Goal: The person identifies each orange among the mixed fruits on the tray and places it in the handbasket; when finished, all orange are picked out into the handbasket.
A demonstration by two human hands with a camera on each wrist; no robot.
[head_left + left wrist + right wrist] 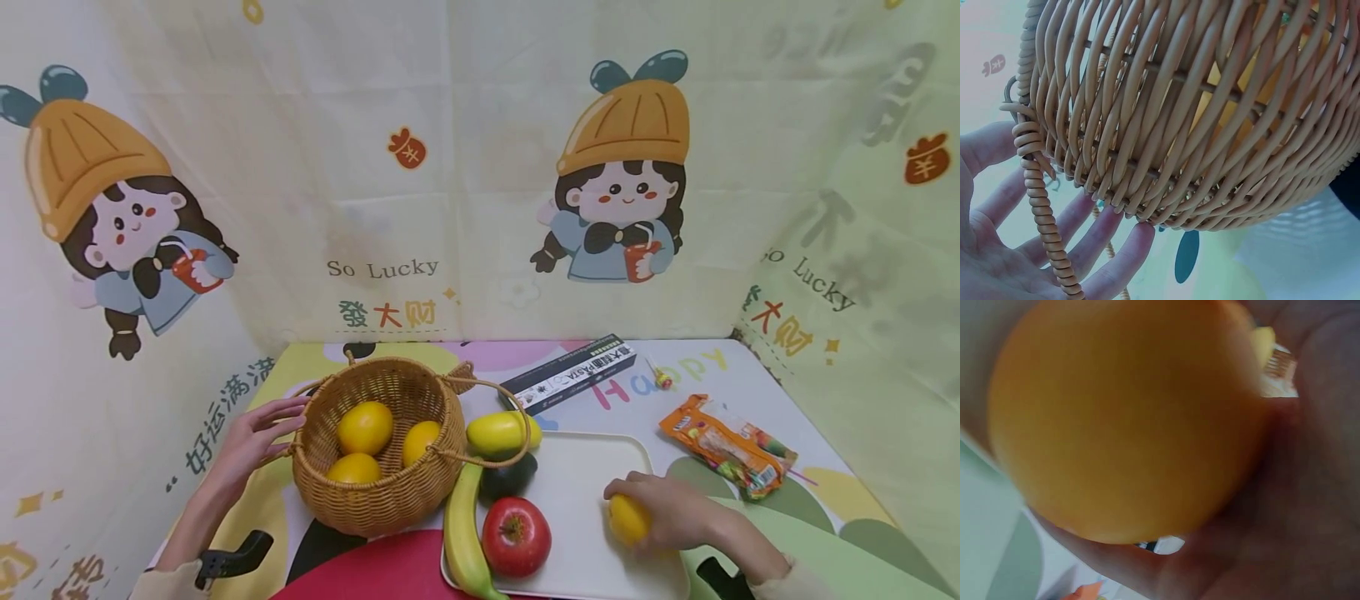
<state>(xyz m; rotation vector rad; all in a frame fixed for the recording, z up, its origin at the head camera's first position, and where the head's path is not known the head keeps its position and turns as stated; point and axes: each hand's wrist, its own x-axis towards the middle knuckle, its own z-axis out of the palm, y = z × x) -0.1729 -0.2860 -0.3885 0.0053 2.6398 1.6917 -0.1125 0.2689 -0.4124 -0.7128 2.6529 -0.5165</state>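
Note:
My right hand (671,510) grips an orange (628,518) over the right side of a white tray (585,467); in the right wrist view the orange (1122,425) fills most of the picture, with fingers curled round it. My left hand (258,442) is at the left side of a wicker basket (375,508), its fingers spread. Up close in the left wrist view, the fingertips (1138,240) rest against the basket's woven wall (1166,112), beside the wrapped handle. Inside the basket lie three oranges (364,427).
On the tray's left part are a banana (467,533), a red apple (516,537), a dark avocado (510,477) and a yellow mango-like fruit (498,433). Behind lies a pasta box (570,375). At right are an orange snack packet (727,446) and a small lollipop (663,379).

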